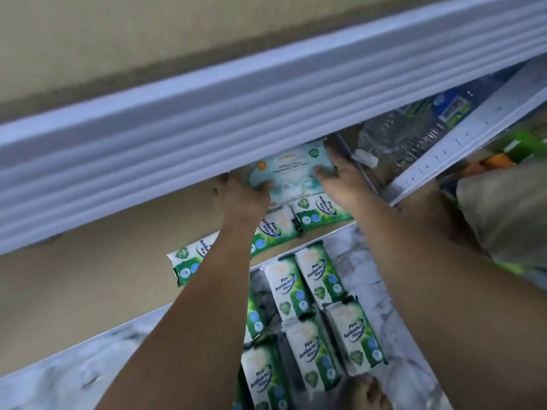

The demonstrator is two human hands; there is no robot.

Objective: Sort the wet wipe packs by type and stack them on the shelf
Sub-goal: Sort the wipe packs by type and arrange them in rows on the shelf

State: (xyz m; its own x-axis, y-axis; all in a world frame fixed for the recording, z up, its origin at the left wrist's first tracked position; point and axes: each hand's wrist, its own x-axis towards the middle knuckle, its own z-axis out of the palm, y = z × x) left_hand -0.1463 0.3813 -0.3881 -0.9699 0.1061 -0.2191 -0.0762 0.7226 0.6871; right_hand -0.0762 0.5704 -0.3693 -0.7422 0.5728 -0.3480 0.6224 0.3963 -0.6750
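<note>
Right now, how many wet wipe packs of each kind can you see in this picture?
Green Pine Antibacterial packs: 9 (3 on the shelf, 6 on the marble surface below, one of them half hidden)
Teal fragrance-free pack, held by the left hand and the right hand: 1
Total: 10 in view; more may be hidden.
</note>
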